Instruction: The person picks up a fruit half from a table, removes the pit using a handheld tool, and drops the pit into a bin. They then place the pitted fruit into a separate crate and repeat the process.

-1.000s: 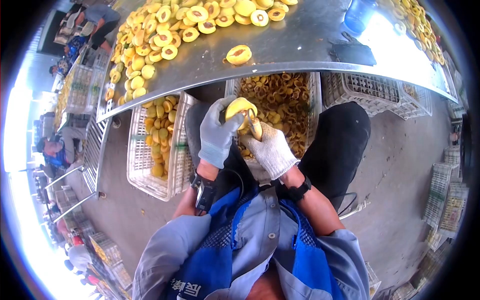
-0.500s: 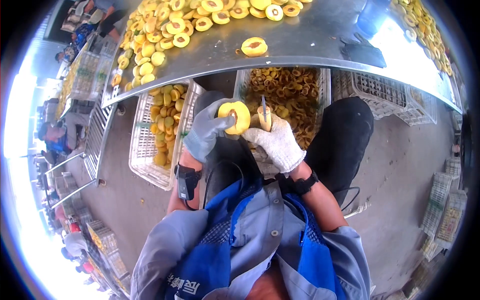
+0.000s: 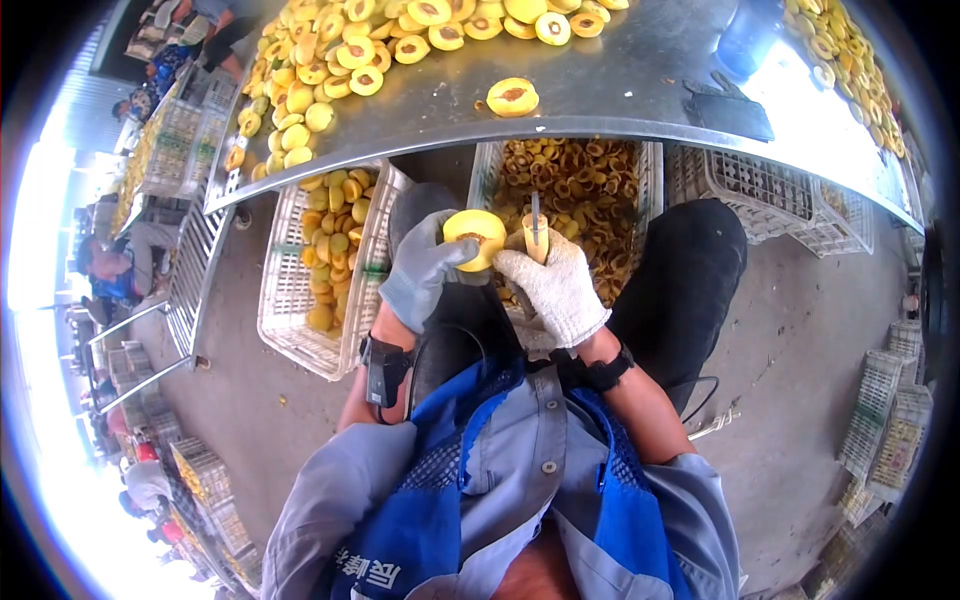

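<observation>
My left hand (image 3: 414, 275), in a grey glove, grips a yellow peach half (image 3: 474, 230) with its cut face up and its brown centre showing. Close beside it, my right hand (image 3: 558, 293) in a white knitted glove is closed round a pitting knife with a wooden handle (image 3: 537, 240) and a narrow metal blade pointing up and away. Whether the tool touches the fruit is hard to tell. Below both hands stands a crate (image 3: 650, 190) of brownish peach scraps. Another cut peach half (image 3: 512, 97) lies on the metal table (image 3: 590, 75) in front.
A heap of peach halves (image 3: 330, 60) covers the table's left part. Under it stands a white crate of peaches (image 3: 285, 330). On the right are a dark glove (image 3: 730, 108), a blue container (image 3: 748, 40) and white crates (image 3: 745, 185). Other people (image 3: 115, 265) sit at far left.
My left hand has shifted slightly right with the peach half, whose face looks more tilted. My right hand and the pitting knife have barely moved.
</observation>
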Motion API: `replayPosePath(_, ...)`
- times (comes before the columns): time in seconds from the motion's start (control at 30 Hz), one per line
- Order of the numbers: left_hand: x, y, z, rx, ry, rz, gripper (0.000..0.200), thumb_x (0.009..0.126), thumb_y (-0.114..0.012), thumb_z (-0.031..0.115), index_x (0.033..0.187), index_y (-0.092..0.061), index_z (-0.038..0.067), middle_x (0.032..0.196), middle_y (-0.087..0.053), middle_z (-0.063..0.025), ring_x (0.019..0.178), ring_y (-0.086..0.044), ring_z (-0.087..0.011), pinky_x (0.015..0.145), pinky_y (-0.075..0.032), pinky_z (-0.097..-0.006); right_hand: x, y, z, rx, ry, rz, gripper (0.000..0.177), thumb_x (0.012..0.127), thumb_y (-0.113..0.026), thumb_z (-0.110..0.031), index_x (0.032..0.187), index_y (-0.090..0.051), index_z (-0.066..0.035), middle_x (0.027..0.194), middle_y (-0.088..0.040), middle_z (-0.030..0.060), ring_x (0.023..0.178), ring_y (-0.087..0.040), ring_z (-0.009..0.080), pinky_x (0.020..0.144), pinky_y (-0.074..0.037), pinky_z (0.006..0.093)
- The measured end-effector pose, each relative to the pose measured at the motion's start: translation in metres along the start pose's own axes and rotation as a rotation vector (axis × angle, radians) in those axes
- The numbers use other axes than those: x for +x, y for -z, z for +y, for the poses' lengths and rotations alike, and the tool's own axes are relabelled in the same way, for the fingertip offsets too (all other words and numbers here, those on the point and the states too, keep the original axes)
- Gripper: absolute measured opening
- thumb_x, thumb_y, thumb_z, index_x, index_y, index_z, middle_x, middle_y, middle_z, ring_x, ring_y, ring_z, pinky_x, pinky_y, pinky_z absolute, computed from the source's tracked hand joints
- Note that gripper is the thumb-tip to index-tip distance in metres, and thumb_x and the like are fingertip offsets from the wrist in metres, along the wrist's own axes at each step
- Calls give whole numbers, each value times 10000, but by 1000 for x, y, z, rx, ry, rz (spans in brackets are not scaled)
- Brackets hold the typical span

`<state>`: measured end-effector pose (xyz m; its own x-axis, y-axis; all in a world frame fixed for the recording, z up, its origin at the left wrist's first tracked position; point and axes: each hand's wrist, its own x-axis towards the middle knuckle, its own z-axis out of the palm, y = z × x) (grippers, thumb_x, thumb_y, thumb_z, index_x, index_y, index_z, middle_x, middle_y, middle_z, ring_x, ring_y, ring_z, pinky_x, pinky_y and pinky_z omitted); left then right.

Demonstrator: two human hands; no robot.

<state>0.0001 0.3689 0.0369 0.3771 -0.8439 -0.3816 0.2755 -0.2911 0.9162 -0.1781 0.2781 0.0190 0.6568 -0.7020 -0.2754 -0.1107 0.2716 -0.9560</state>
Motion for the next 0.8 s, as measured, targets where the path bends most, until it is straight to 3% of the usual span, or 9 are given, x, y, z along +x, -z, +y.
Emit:
replayPosePath(0.03,1,0,-2,-4,-12,33,562,907,-736,203,1402,-566,-3,1198,-677,-93,1053,-674,-176,839,-623,-342,1,-3,3,-19,15,18,290,893,-724,-213,1075,-699,12,908,-737,153,824,-702,257,760,-547,385)
replayPosePath(0.13,15,1,-16,114,-231,170,585,888,-743,94,1428,-552,-23,1242,-679,-91,1051,-680,-163,912,-583,-291,4,-11,19,-225,250,52,254,899,-756,-196,1031,-689,10,710,-687,73,620,-639,153,580,-520,339)
replayPosePath(0.23,7,-19,-2,280,-367,248,611,894,-728,69,1466,-536,-23,1277,-675,-70,1078,-662,-150,963,-540,-269,3,-11,18,-268,91,-29,277,900,-751,-215,1041,-675,12,712,-687,108,617,-651,179,579,-519,358)
replayPosePath(0.33,2,-34,5,425,-381,306,623,893,-730,72,1484,-542,3,1295,-689,-62,1130,-661,-139,980,-539,-280,7,-11,23,-283,41,-20,271,906,-733,-219,1038,-674,9,712,-686,111,622,-660,189,582,-520,360)
replayPosePath(0.43,3,-42,0,582,-462,377,548,913,-744,129,1431,-606,16,1292,-681,-111,1106,-667,-158,961,-546,-295,7,-12,22,-211,43,-32,262,912,-725,-214,1037,-674,10,705,-687,100,604,-656,181,567,-518,355)
replayPosePath(0.57,2,-45,-6,643,-437,384,564,919,-749,136,1450,-591,33,1308,-681,-111,1122,-668,-156,978,-539,-295,6,-13,26,-88,44,-75,204,932,-712,-199,988,-675,-7,665,-656,52,525,-612,147,491,-483,319)
replayPosePath(0.73,1,-45,-5,724,-469,357,571,935,-728,124,1470,-561,16,1342,-668,-135,1179,-661,-185,1015,-526,-307,1,-4,9,50,-297,-250,110,945,-708,-158,910,-668,-62,627,-584,-12,463,-529,89,412,-401,259)
replayPosePath(0.8,-2,-41,-7,786,-565,292,618,921,-716,83,1499,-513,2,1374,-646,-142,1208,-648,-199,1028,-521,-318,0,-2,5,112,-372,-286,103,952,-711,-148,902,-667,-70,618,-568,-25,459,-516,79,401,-383,249)
